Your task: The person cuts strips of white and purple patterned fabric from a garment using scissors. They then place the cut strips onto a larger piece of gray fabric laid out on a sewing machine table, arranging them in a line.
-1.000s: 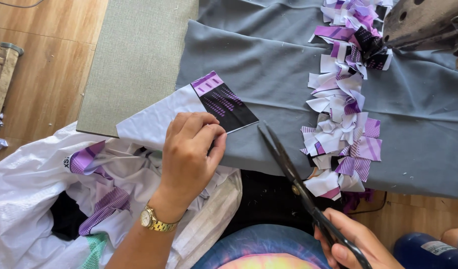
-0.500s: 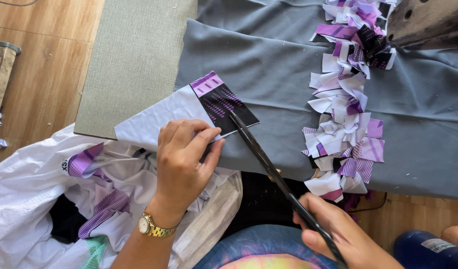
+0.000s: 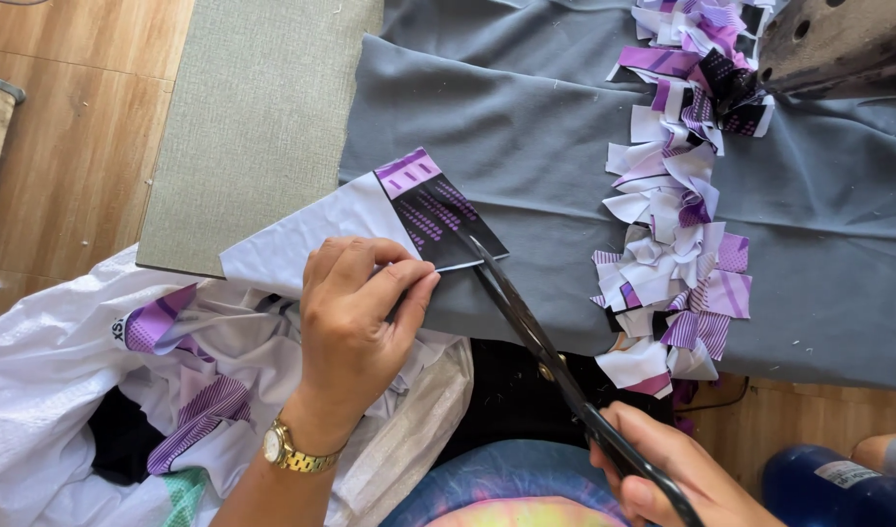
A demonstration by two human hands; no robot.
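Your left hand [image 3: 355, 322] pinches soft, floppy cloth [image 3: 311, 244]; your right hand [image 3: 677, 478] grips scissors [image 3: 526, 322] cutting just beside those fingers.

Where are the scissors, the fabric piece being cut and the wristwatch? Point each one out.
scissors [image 3: 526, 327], head view, on the black blades.
fabric piece [image 3: 301, 239], head view, on its white part.
wristwatch [image 3: 275, 446], head view, on the dial at the left wrist.

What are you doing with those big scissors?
A person is cutting cloth. The left hand pins a white, purple and black fabric piece on the grey cloth. The right hand works black scissors, blade tips at the piece's edge. A row of cut scraps lies to the right.
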